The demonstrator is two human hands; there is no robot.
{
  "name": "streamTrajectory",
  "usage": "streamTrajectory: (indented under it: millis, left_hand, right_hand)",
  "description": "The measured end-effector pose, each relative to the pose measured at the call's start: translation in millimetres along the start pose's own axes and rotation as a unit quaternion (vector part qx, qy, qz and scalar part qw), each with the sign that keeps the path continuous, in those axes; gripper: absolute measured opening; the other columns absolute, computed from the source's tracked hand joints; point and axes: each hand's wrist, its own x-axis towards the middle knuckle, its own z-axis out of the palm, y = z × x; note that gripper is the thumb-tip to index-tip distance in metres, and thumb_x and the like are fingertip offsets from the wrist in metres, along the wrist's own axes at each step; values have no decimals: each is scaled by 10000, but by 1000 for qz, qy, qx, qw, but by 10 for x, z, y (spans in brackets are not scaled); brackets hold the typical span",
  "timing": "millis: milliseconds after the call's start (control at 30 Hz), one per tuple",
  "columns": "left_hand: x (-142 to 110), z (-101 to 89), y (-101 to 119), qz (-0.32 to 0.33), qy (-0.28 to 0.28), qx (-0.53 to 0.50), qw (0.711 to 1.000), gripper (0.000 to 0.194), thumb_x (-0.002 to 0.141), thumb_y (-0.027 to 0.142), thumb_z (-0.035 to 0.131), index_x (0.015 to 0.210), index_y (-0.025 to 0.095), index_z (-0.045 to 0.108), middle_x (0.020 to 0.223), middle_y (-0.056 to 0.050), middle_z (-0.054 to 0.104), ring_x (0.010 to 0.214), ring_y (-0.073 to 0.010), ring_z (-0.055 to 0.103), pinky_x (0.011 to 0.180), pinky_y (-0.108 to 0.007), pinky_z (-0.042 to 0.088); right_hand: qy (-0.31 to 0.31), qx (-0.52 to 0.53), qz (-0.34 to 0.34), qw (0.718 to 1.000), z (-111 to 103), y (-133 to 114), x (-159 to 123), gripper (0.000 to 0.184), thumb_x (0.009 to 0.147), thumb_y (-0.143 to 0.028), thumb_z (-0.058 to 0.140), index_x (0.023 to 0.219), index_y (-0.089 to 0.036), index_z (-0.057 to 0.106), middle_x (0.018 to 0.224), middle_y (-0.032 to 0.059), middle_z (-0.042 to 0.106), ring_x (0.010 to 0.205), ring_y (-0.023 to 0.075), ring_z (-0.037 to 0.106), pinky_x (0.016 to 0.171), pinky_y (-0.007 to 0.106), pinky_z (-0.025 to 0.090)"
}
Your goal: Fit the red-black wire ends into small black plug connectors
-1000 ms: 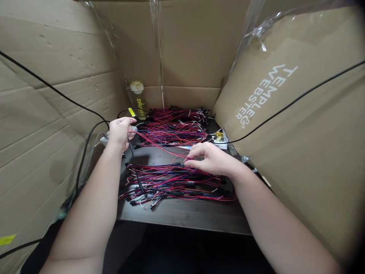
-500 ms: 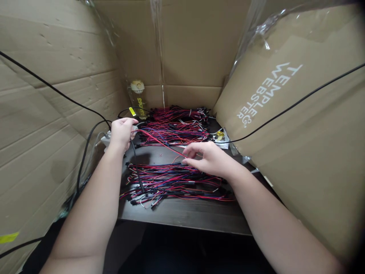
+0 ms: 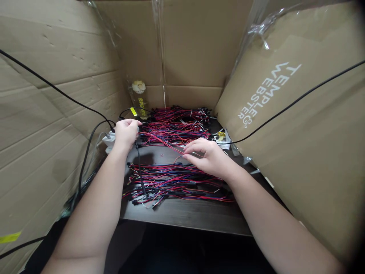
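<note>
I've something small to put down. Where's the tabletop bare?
The tabletop shows bare along its front edge, before the near wires. A narrower, mostly bare gap separates those from the far wires, left of the right hand. The back is crowded, as is the left around the white block.

Left hand [image 3: 127, 133], right hand [image 3: 204, 156] hold red wires [image 3: 172, 147]; wire bundles [image 3: 176, 182] on table [image 3: 182, 215].
</note>
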Motion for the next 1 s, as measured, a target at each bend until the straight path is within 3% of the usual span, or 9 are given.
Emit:
streamTrajectory:
  millis: [133, 233, 333, 500, 733, 867, 1000]
  left_hand:
    - [-97, 43, 46, 62, 1, 94, 994, 194, 696, 257, 570, 676, 161, 737, 425, 23, 464, 385, -111, 395, 403, -233, 255]
    - [-216, 77, 129, 128, 22, 179, 975, 218, 733, 239, 557, 653, 165, 746, 418, 23, 450, 422, -119, 396, 452, -254, 265]
    - [-341, 117, 216, 164, 29, 203, 965, 251, 766, 245, 552, 583, 168, 707, 404, 30, 405, 424, -114, 366, 479, -272, 260]
    - [-449, 160, 267, 191, -11, 159, 969, 308, 801, 248, 505, 581, 169, 706, 463, -1, 530, 503, -143, 507, 527, -270, 335]
    - [-459, 187, 194, 214, -93, 97, 968, 383, 901, 303, 450, 641, 169, 698, 507, -6, 531, 504, -142, 489, 521, -279, 327]
    - [-478, 211, 176, 227, -92, 87, 966, 394, 929, 297, 463, 632, 165, 687, 505, -1, 518, 502, -129, 479, 533, -279, 332]
    - [-505, 243, 261, 195, -61, 33, 978, 404, 969, 346, 535, 630, 163, 658, 519, 3, 510, 498, -103, 449, 508, -263, 316]
  right_hand:
    - [-53, 81, 67, 993, -5, -82, -2, 110, 908, -277, 697, 872, -200, 765, 874, 39, 783, 837, 189, 724, 818, 334, 548]
    - [-36, 69, 65, 995, -12, -117, -9, 92, 865, -281, 745, 823, -204, 771, 1035, 76, 781, 998, 225, 722, 939, 373, 527]
    - [-18, 44, 79, 996, 14, -133, -6, 94, 849, -288, 762, 799, -210, 782, 1122, 98, 762, 1083, 248, 701, 993, 399, 503]
    - [-21, 76, 84, 993, 120, -154, 14, 117, 875, -265, 723, 791, -198, 767, 979, 78, 773, 980, 220, 718, 969, 394, 521]
    - [46, 30, 84, 995, 133, -100, 29, 105, 892, -309, 714, 856, -222, 761, 1250, 112, 706, 1202, 271, 645, 1055, 482, 480]
    - [107, 33, 48, 993, 66, -106, 54, 125, 919, -316, 693, 870, -211, 741, 1260, 124, 701, 1190, 268, 655, 1058, 483, 482]
    - [118, 42, 44, 991, 49, -129, 83, 124, 919, -315, 693, 862, -208, 720, 1285, 130, 684, 1249, 282, 633, 1049, 473, 509]
